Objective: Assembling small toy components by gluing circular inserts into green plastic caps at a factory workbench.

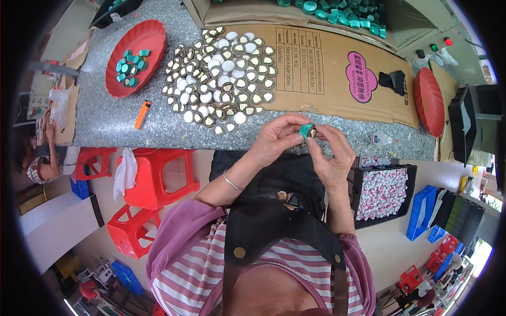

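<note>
Over the table's front edge, my left hand (276, 138) pinches a small green fluted cap (304, 129) between thumb and fingers. My right hand (333, 152) grips a small dark round piece with a pale face (312, 132), held against the cap's open side. How far the piece sits inside the cap is hidden by my fingers. Beyond my hands spreads a heap of dark-rimmed discs with white faces (224, 80), partly on a flat cardboard sheet (332, 79). To the left, a red scalloped dish (151, 38) holds several green caps (132, 67).
An orange lighter-like object (142, 115) lies left of the heap, and a small clear bottle (382, 139) at the right. Another red dish (428, 102) stands far right. More green caps (345, 18) fill a box behind. Below the table are a black crate (358, 205) and red stools (158, 174).
</note>
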